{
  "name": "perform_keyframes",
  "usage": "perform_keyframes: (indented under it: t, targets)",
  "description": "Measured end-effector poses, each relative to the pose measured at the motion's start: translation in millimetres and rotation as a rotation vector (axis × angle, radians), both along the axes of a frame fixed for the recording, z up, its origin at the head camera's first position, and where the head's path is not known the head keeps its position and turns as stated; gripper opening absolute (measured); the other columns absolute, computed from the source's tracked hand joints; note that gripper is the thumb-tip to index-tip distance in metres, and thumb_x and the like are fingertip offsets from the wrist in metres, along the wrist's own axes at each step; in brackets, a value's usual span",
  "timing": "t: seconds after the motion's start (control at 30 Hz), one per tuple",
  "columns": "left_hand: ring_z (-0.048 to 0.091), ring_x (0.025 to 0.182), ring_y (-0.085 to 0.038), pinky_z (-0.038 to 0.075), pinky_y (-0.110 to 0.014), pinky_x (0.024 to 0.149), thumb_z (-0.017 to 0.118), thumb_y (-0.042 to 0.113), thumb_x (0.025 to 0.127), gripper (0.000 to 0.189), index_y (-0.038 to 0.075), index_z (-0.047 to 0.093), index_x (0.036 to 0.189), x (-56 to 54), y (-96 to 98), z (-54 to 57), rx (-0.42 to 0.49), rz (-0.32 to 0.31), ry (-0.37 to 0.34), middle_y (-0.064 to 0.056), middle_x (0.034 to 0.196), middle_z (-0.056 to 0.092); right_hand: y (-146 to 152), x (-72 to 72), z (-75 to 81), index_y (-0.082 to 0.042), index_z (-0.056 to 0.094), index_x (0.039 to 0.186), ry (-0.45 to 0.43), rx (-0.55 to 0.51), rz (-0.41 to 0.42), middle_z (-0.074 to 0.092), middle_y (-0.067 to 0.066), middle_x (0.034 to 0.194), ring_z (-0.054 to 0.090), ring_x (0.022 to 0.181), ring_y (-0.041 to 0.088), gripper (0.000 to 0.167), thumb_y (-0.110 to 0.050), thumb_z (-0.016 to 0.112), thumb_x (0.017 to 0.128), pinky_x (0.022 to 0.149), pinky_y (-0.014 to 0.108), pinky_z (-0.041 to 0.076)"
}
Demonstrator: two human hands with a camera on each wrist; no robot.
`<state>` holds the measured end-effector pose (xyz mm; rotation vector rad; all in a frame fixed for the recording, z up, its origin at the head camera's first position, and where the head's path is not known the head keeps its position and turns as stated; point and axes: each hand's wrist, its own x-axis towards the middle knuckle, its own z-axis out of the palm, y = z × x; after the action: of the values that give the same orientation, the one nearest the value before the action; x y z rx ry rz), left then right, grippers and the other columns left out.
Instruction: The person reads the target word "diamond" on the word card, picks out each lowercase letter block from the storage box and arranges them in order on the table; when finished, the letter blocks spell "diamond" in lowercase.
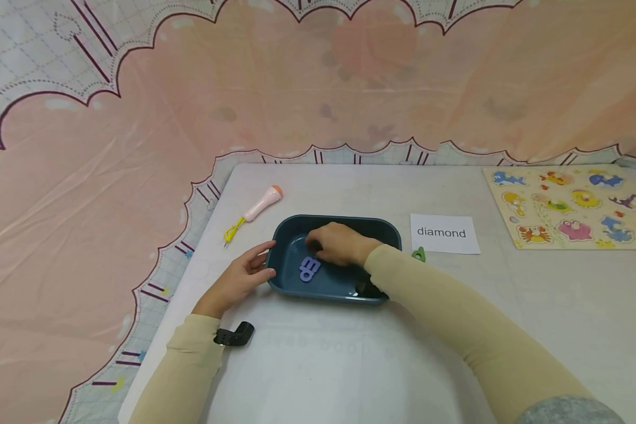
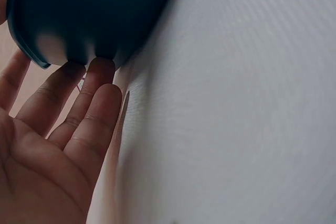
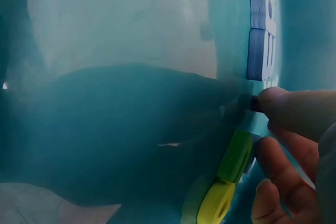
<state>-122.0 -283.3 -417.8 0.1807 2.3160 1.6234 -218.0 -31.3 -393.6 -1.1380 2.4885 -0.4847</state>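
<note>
A dark blue-green tray (image 1: 335,291) lies on the table in front of me. My left hand (image 1: 238,281) touches its left end, with fingers extended against the outer wall in the left wrist view. Inside the tray, my right hand (image 1: 339,242) pinches a small dark piece (image 3: 255,103) between thumb and fingers; its shape is mostly hidden. Purple letters (image 1: 310,269) lie on the tray floor near this hand. In the right wrist view, a green piece (image 3: 235,157) and a yellow letter (image 3: 216,203) lie close to the lower fingers.
Right of the tray stand a white card (image 1: 445,234) reading "diamond" and a green letter (image 1: 418,254), partly behind the right sleeve. A board with sea animal pictures (image 1: 572,206) lies at the far right. A pink-handled tool with a yellow tip (image 1: 259,205) is at the back left.
</note>
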Motion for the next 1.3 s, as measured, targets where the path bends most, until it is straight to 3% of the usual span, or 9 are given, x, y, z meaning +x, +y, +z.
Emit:
perform_keyframes:
  t: [0.5,0.87,1.3]
  targets:
    - [0.05,0.131,-0.037,0.043,-0.045,0.104,0.063,0.01,0.098,0.066,0.01,0.033,0.156,-1.8,0.2,0.1,-0.006,0.009,-0.02,-0.024,0.151,0.043,-2,0.3,-0.7,-0.01,0.065,0.13,0.007,0.036,-0.026,0.068,0.005,0.121,0.062,0.105,0.018,0.032,-0.017,0.065,0.099,0.1,0.036,0.047]
    - [0.052,0.13,-0.037,0.044,-0.045,0.103,0.063,0.011,0.098,0.066,0.009,0.033,0.156,-1.2,1.4,1.4,-0.009,0.003,-0.012,-0.024,0.15,0.043,0,-1.6,2.7,-0.01,0.067,0.123,0.057,-0.029,-0.023,0.068,0.005,0.118,0.061,0.104,0.018,0.029,-0.02,0.069,0.096,0.098,0.036,0.048]
    - [0.051,0.131,-0.038,0.042,-0.048,0.104,0.064,0.012,0.099,0.066,0.009,0.032,0.156,-2.0,0.5,-0.8,-0.008,0.005,-0.006,-0.026,0.15,0.043,16,4.1,38.9,-0.005,0.069,0.12,0.091,-0.103,-0.013,0.069,0.005,0.113,0.059,0.103,0.021,0.03,-0.021,0.071,0.095,0.099,0.038,0.046]
